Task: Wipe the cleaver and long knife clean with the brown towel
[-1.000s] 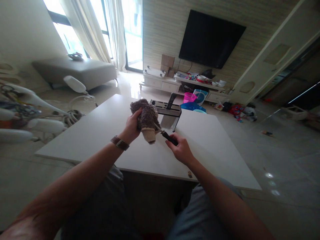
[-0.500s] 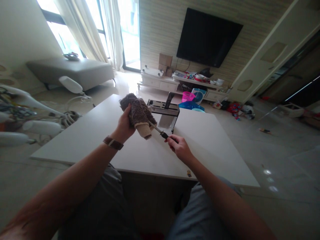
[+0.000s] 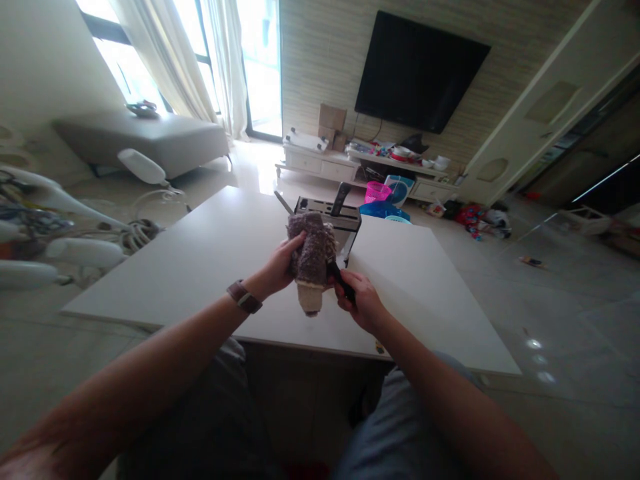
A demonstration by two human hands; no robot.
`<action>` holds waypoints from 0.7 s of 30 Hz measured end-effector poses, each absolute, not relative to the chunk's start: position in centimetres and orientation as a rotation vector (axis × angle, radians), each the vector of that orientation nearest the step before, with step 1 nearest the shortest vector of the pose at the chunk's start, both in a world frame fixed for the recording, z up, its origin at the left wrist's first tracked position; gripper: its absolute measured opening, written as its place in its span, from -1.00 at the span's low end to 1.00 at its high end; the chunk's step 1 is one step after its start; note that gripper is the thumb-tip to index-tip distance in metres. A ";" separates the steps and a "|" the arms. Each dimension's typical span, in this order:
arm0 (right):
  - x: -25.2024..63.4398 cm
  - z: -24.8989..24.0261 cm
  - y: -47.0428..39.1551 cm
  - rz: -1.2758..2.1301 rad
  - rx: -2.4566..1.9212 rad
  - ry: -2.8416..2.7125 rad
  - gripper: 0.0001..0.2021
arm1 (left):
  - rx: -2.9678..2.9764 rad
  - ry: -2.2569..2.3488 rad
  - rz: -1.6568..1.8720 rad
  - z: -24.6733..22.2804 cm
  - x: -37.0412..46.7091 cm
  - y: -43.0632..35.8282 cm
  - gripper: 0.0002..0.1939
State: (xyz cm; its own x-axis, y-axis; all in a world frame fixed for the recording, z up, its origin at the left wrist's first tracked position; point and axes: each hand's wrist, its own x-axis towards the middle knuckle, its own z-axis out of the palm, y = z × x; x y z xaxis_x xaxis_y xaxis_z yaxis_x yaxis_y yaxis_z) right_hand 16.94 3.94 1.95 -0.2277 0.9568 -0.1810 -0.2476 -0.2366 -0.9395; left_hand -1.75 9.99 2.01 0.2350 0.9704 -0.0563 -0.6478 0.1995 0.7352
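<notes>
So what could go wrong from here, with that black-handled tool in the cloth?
The left hand grips the fuzzy cloth around the black-handled tool; if its metal is sharp, which I can't tell, it might cut through to the fingers. The bare metal tip pokes out past the cloth by the knife block and could knock it.

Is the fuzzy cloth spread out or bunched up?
Bunched up: the fuzzy cloth makes a thick bundle in the left hand.

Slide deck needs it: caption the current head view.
Left hand holds fuzzy cloth while right hand grips a black handle.
</notes>
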 end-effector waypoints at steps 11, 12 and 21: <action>17.2 0.7 4.8 1.374 -1.186 -1.299 -0.51 | 0.738 0.756 1.166 1.0 0.2 8.6 -0.83; 17.3 0.7 4.8 1.363 -1.175 -1.321 -0.51 | 0.734 0.765 1.180 1.1 0.2 8.7 -0.84; 18.1 0.8 5.0 1.125 -1.193 -1.594 -0.57 | 0.655 0.765 1.343 2.5 -1.1 10.3 -0.83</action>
State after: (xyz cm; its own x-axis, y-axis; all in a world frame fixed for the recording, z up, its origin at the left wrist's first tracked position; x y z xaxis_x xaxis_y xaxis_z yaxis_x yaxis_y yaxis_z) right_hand 18.14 4.97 0.79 -0.2057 0.9734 0.1008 0.2311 0.1484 -0.9615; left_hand -1.13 10.27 2.51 0.0610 0.9923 -0.1074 -0.5984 0.1224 0.7918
